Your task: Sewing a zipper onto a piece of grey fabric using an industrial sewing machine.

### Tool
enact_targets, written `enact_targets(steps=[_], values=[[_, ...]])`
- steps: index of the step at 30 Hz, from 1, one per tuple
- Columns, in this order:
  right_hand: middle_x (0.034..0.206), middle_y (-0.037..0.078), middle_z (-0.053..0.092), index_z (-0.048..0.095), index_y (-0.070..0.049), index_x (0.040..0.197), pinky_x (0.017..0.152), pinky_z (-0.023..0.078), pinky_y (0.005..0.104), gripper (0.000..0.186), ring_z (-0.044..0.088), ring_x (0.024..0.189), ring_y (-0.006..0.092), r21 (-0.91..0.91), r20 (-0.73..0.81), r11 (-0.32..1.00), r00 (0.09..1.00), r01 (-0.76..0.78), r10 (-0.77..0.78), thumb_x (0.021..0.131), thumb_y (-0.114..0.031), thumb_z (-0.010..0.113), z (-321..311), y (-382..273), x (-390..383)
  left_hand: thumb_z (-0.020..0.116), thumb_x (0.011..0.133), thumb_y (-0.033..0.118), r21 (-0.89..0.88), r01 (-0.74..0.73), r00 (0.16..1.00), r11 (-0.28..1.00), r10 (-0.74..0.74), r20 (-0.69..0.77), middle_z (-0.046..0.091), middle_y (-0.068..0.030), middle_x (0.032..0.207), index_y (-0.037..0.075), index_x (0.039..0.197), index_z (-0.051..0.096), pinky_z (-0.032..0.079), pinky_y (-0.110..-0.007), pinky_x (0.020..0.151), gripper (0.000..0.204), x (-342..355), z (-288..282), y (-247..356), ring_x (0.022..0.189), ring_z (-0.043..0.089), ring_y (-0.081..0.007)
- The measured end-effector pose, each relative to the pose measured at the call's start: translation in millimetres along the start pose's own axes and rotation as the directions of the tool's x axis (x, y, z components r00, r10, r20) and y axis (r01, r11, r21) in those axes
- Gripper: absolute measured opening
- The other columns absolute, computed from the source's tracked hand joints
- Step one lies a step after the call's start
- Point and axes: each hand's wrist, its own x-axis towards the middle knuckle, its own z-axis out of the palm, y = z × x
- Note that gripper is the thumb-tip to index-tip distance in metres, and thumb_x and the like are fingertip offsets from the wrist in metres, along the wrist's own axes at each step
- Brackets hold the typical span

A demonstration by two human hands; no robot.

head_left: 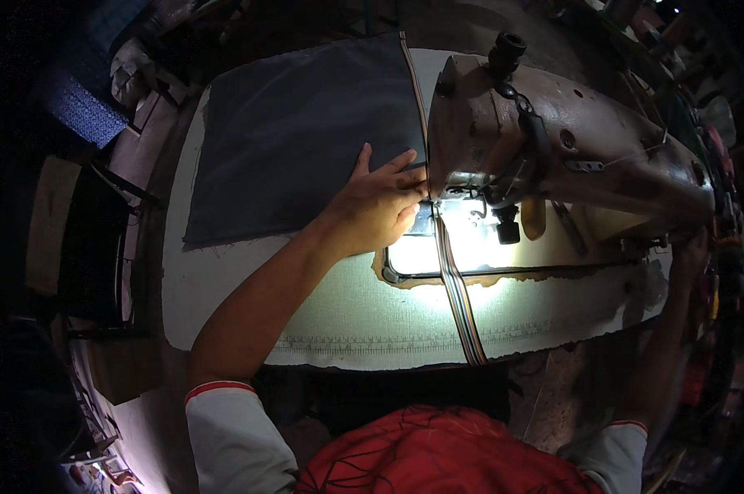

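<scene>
A dark grey-blue piece of cloth (290,140) lies flat under the sewing machine (545,132) on its left side. My left hand (380,206) rests on the cloth's right edge beside the lit needle area, with several fingers spread and nothing gripped. A striped ribbon (458,300) runs along that edge, passes beneath the presser foot and drapes toward me over the table's front. At the far right end of the machine, my right hand (691,253) reaches up by the handwheel side; its fingers are dim and partly hidden.
The pale sewing table (339,317) carries a printed ruler scale near its front edge. A bright lamp lights the machine bed. A dark chair-like object with a tan panel (51,226) stands at the left. Assorted items crowd the dark right side.
</scene>
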Motion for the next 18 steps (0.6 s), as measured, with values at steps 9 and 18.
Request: enact_targets(steps=[9,18], values=[[0.115,0.011,0.064,0.061,-0.001,0.120,0.088,0.050,0.0352,0.033,0.062,0.101,0.0218,0.585,0.050,0.799,0.989,-0.140,0.136,0.103,-0.026,0.048,-99.8,-192.0,-78.5,0.058,0.098,0.021,-0.099,0.125,0.985,0.987,-0.111,0.133,0.040,0.0025,0.156,0.020,0.138,0.056,0.015,-0.068,0.116,0.040,4.4,-18.2,-10.3,0.148,0.029,-0.0260],[0.107,0.021,0.062,0.057,-0.004,0.131,0.079,0.051,0.0441,0.043,0.063,0.092,0.0362,0.467,0.517,0.861,0.727,0.203,-0.452,0.093,-0.022,0.063,-51.9,-469.9,-150.8,0.044,0.096,0.064,0.301,0.335,0.930,0.893,-0.364,0.043,0.018,-0.0057,0.165,0.024,0.155,0.032,0.010,-0.065,0.119,0.073,-22.9,-30.7,-72.0,0.153,0.014,-0.0281]])
